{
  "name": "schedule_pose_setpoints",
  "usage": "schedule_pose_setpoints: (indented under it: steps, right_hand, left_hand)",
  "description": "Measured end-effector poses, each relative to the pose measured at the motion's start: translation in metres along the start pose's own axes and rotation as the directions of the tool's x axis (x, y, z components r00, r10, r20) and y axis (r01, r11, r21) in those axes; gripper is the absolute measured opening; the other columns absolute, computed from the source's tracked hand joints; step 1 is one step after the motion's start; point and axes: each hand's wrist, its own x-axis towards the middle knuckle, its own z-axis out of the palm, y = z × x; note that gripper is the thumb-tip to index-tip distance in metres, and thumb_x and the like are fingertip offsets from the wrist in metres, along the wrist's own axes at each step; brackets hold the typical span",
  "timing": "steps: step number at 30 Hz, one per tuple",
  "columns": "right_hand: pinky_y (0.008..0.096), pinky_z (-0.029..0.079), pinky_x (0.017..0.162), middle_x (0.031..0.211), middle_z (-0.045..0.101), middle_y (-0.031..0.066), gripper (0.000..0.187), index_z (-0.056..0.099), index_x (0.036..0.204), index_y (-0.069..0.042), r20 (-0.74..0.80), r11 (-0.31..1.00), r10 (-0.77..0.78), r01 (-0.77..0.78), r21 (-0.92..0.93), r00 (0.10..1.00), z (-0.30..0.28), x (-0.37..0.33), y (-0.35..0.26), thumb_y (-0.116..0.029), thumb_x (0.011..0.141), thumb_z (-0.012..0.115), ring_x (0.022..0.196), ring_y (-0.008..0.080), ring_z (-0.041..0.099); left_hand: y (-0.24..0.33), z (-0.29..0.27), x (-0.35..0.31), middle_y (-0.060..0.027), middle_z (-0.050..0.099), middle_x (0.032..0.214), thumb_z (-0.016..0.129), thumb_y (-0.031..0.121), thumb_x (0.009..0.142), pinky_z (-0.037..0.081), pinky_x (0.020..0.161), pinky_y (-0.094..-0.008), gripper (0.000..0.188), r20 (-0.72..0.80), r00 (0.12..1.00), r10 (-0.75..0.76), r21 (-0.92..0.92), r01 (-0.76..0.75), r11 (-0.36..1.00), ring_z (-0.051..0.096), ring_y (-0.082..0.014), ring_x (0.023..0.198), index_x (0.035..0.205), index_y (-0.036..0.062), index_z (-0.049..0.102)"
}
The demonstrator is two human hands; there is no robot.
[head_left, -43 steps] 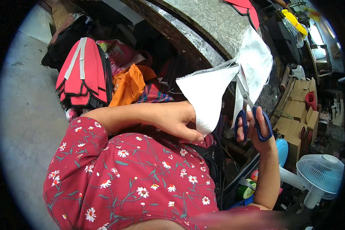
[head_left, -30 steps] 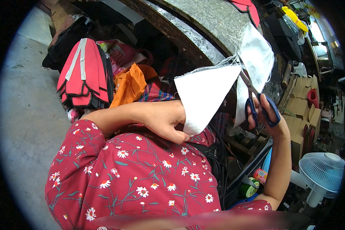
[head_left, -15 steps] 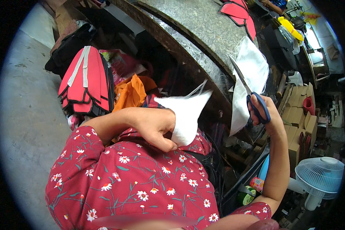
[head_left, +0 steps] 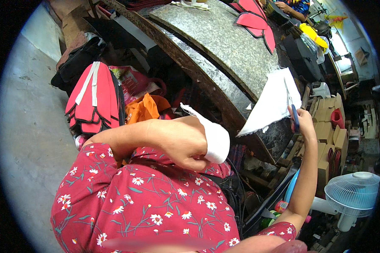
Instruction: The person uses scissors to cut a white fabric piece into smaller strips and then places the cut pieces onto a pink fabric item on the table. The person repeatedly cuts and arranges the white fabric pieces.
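My left hand (head_left: 185,143) is closed on a piece of white cloth (head_left: 218,142) in front of my body. The cloth curls over the fingers and hides their tips. Farther right, my right hand (head_left: 305,122) grips a pair of scissors (head_left: 295,117) by the dark blue handles. Their blades reach away from me over a larger, roughly triangular white cloth (head_left: 269,99) with frayed edges. That cloth lies at the right end of the stone-topped table (head_left: 211,33), partly past its edge. How far apart the blades stand, I cannot tell.
Red, black-edged pieces (head_left: 257,25) lie on the table's far side. A tied stack of similar red pieces (head_left: 95,99) stands at left, beside an orange cloth (head_left: 143,107). Cardboard boxes (head_left: 325,114) and a fan (head_left: 352,196) are at right. Another person's hand (head_left: 284,6) shows at far right.
The scissors have swung from pointing up-left to lying along the larger cloth, which is now turned and spread differently. My left hand has shifted slightly right, its cloth now more folded.
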Motion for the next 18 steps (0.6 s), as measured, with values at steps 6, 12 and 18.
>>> schedule_pose_setpoints:
  steps: [6,12,18]
  right_hand:
    - [0.0257,0.040,0.049,0.061,0.057,0.0055,0.055,0.057,0.089,-0.004,0.168,0.735,-0.341,0.151,0.661,0.925,-0.009,-0.060,0.021,-0.058,0.093,0.052,0.051,0.0136,0.055]
    - [0.0271,0.046,0.079,0.096,0.068,0.0190,0.066,0.050,0.106,-0.007,-0.060,0.353,-0.552,0.299,0.887,0.831,0.049,-0.110,-0.015,-0.071,0.091,0.040,0.077,0.0145,0.059]
    - [0.0301,0.049,0.080,0.101,0.062,0.0122,0.065,0.047,0.110,-0.006,0.179,0.037,-0.536,-0.189,0.981,0.825,0.095,-0.130,-0.020,-0.062,0.081,0.061,0.086,0.0158,0.061]
  left_hand:
    - [0.010,-0.022,0.020,-0.0204,0.061,0.062,0.059,0.029,0.076,0.050,0.058,-0.0464,0.033,0.254,0.953,-0.165,0.000,0.171,0.985,0.062,-0.0388,0.061,0.063,-0.0007,0.065]
    - [0.015,-0.002,0.084,-0.0215,0.059,0.061,0.061,0.021,0.069,0.047,0.057,-0.0420,0.025,0.327,0.877,0.353,-0.532,-0.138,0.836,0.062,-0.0364,0.062,0.067,-0.0036,0.063]
    - [-0.015,-0.008,0.118,-0.0137,0.061,0.081,0.064,0.011,0.080,0.046,0.075,-0.0363,0.013,0.407,0.786,0.465,-0.680,-0.078,0.729,0.060,-0.0265,0.084,0.085,-0.0012,0.061]
